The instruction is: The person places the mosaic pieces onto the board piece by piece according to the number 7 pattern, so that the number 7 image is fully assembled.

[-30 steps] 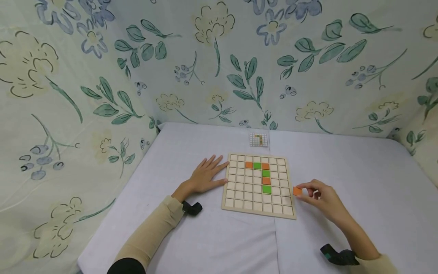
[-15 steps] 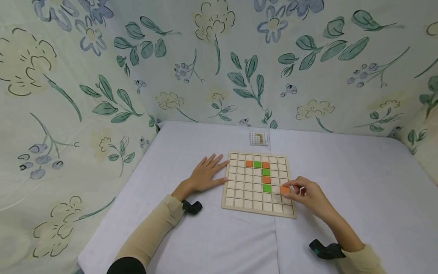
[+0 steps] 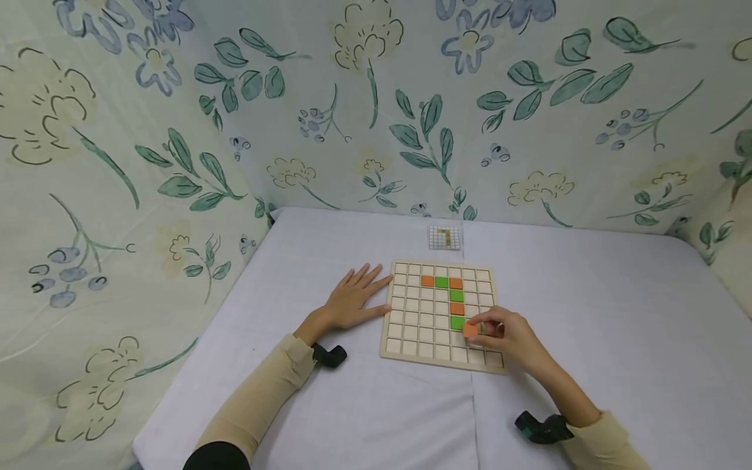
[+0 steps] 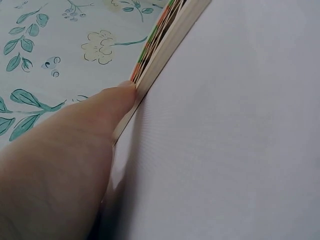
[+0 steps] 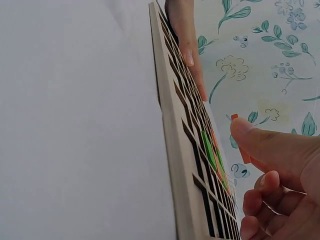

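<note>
A light wooden grid board lies on the table, with orange and green square tiles set in several of its cells. Between thumb and fingers my right hand pinches an orange tile, just right of the lowest green tile. In the right wrist view this orange tile is above the board's surface, partly covered by the thumb. My left hand lies spread at the board's left edge. Its thumb touches that edge in the left wrist view.
A small card with a printed grid pattern lies behind the board. White cloth covers the table. A flower-printed curtain hangs behind and to the left.
My right hand has carried the orange tile leftward, from beyond the board's right edge to over the board beside the lowest green tile. The left hand has stayed put.
</note>
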The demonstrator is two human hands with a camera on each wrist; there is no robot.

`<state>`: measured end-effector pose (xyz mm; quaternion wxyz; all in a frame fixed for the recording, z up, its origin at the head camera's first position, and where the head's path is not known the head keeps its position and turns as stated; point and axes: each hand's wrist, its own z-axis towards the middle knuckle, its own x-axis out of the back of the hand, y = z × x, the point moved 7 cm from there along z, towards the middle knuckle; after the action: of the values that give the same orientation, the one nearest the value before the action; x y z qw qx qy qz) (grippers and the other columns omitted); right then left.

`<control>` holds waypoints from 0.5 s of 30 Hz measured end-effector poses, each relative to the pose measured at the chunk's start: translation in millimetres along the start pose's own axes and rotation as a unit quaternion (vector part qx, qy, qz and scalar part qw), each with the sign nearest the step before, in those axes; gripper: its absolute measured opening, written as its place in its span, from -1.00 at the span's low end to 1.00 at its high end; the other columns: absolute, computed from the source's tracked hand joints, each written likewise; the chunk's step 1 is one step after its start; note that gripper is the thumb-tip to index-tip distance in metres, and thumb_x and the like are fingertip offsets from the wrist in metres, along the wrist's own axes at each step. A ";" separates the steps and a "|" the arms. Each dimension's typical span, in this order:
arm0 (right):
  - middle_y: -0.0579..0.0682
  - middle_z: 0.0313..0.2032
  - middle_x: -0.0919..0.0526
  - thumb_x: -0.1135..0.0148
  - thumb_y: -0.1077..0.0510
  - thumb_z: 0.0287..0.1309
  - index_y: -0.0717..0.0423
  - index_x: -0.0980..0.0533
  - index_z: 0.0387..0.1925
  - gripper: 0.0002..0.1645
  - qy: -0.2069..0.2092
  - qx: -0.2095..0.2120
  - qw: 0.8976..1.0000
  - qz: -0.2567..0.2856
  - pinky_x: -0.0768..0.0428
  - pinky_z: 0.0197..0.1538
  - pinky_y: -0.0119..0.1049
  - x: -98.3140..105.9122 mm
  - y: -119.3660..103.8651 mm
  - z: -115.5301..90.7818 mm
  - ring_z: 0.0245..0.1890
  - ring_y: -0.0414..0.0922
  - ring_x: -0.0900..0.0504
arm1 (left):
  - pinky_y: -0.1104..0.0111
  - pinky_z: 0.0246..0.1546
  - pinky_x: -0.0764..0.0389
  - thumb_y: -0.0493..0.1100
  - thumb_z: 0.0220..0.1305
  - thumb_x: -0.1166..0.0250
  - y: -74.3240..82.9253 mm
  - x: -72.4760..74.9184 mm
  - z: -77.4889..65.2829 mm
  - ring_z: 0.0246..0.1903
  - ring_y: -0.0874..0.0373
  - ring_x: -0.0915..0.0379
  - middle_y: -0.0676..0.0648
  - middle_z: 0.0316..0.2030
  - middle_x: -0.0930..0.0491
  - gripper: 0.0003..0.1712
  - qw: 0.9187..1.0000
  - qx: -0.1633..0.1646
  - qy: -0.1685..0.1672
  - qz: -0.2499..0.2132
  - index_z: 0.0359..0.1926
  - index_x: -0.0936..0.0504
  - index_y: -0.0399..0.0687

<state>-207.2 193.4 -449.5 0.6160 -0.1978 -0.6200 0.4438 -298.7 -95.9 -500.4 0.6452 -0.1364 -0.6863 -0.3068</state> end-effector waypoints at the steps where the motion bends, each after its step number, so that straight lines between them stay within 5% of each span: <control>1: -0.05 -0.50 -0.39 -0.54 0.27 -0.02 0.24 -0.69 -0.19 -0.70 -0.002 -0.002 1.000 0.003 -0.32 -0.50 -0.41 -1.8 0.2 0.8 -0.51 -0.22 -0.32 | -0.01 0.47 0.34 0.48 0.40 0.15 0.0 0.2 -0.2 0.54 -0.06 0.40 -0.01 0.58 0.20 -0.12 1.000 0.001 -0.001 -0.001 0.60 0.06 0.30; 15: -0.03 -0.54 -0.36 -0.55 0.26 -0.02 0.20 -0.71 -0.23 -0.74 -0.011 -0.022 1.000 -0.009 -0.28 -0.44 -0.38 -16.5 2.4 5.0 -0.47 -0.17 -0.32 | 0.02 0.47 0.38 0.47 0.40 0.15 1.3 0.8 -0.8 0.54 -0.05 0.42 0.01 0.58 0.21 -0.12 1.000 0.005 -0.007 -0.004 0.60 0.08 0.31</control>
<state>-209.9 180.1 -460.4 0.6089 -0.2008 -0.6379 0.4266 -297.3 -95.5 -499.3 0.6400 -0.1324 -0.6928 -0.3047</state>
